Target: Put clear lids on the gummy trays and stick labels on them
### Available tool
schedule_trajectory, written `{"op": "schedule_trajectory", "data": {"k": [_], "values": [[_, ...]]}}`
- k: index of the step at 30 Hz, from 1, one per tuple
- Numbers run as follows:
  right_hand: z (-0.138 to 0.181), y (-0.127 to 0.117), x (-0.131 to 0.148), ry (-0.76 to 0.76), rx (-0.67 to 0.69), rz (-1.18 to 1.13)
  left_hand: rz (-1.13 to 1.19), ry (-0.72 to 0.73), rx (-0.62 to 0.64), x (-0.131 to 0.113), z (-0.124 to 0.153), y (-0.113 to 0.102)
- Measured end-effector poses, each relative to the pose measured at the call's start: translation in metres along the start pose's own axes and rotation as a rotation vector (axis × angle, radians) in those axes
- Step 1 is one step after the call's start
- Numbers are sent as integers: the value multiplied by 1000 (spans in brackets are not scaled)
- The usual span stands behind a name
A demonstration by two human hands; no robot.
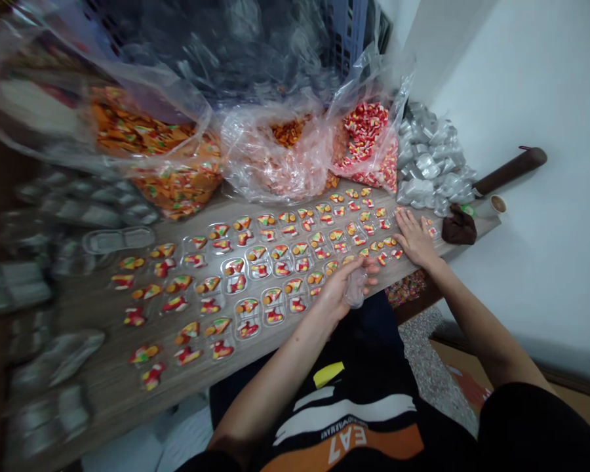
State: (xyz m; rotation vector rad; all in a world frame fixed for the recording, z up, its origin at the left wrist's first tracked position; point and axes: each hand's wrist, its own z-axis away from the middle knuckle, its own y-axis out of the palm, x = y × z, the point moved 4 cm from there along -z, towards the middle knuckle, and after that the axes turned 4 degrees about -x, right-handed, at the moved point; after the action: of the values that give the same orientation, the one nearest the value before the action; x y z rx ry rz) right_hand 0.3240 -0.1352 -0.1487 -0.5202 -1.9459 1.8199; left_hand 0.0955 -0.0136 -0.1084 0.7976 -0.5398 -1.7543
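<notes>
The wood-grain bench (108,387) runs across the scene from near left to far right, with a purple crate (349,36) behind its far edge. Along the far side stand three clear bags: an orange-filled bag (187,180) on the left, a crumpled bag (285,160) in the middle and a red-and-white-filled bag (371,141) on the right. Beyond that last one lies a heap of clear plastic (430,160), near a brown tube (514,169). The right hand (417,239) lies palm down at the right end, its grip spread; whatever is under the palm is hidden. The left hand (347,285), over the near edge, has its grip curled around a clear plastic piece (355,290). Left of both hands, clear trays (260,262) sit in rows, many carrying orange-and-green wedges (219,231) on the far side and red-and-yellow boot shapes (221,246) on the near side.
</notes>
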Motion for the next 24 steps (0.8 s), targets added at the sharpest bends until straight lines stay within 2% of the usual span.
{"op": "schedule_trajectory", "data": {"k": [6, 15, 18, 21, 23, 24], "values": [[6, -9, -17, 64, -63, -41, -15, 4, -29, -1, 1, -6], [-15, -5, -17, 39, 30, -50, -41, -17, 28, 8, -11, 2], [-15, -8, -20, 80, -21, -82, -81, 16, 81, 6, -17, 3], [-6, -27, -5, 152, -168, -212, -155, 11, 139, 8, -23, 6], [4, -44, 21, 158, -231, -403, -199, -9, 189, 11, -28, 9], [9, -51, 37, 143, -213, -543, -220, -18, 219, 13, -30, 11]]}}
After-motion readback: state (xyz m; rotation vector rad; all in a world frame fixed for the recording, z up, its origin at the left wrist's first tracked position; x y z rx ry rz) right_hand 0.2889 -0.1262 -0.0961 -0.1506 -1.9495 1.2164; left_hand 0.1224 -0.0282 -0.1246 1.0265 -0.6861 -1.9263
